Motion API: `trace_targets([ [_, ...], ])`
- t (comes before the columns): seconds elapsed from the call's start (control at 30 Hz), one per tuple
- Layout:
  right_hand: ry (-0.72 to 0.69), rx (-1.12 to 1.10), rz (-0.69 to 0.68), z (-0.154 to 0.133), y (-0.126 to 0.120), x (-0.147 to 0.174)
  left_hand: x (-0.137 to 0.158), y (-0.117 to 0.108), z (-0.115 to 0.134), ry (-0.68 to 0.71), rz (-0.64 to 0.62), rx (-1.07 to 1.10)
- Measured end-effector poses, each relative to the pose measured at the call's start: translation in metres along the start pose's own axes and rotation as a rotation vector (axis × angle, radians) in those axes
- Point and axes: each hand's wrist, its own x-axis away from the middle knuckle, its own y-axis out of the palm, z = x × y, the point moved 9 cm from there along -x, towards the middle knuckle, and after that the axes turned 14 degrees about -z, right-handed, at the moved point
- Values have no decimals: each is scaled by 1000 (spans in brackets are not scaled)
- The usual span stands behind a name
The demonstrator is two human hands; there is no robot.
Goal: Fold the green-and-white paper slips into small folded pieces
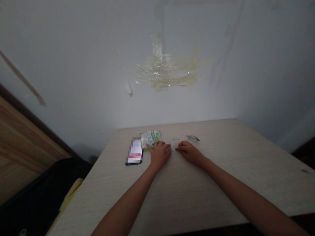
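My left hand (161, 153) rests palm down on the table, fingers spread. Its thumb reaches the lower edge of a fanned pile of green-and-white printed cards (147, 139). Just right of its fingertips lies a small pale printed card (175, 144), perhaps touched by them. The fingers of my right hand (191, 152) are pinched together on this card's right edge. Beyond the right hand sits a small crumpled green-and-dark wrapper (193, 138). Print on the cards is too small to read.
A phone (134, 152) with a lit, blurred screen lies left of the pile. The pale wooden table (187, 200) meets a wall (103, 65) patched with clear tape (169, 70). Dark and yellow cloth (71, 190) is beside the table's left edge.
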Motion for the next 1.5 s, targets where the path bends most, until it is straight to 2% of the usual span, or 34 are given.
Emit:
trace_targets([
  [0.2,-28,-59,18,3,-1,0,0,4,-1,-22,-35,-43],
  [0.43,89,114,138,18,-7,2,-1,8,0,-16,-83,-43],
  [0.6,123,178,113,22,-3,1,-1,9,0,-3,-74,-33],
  [0.87,95,54,148,21,-7,4,-1,7,-1,-20,-64,-21],
  [1.07,67,-10,104,22,-5,2,-1,7,-1,-24,-64,-26],
  [1.3,164,61,172,35,-8,4,-2,6,0,0,-72,6],
  [1.5,102,32,137,27,-4,3,-1,5,-1,1,-42,6],
])
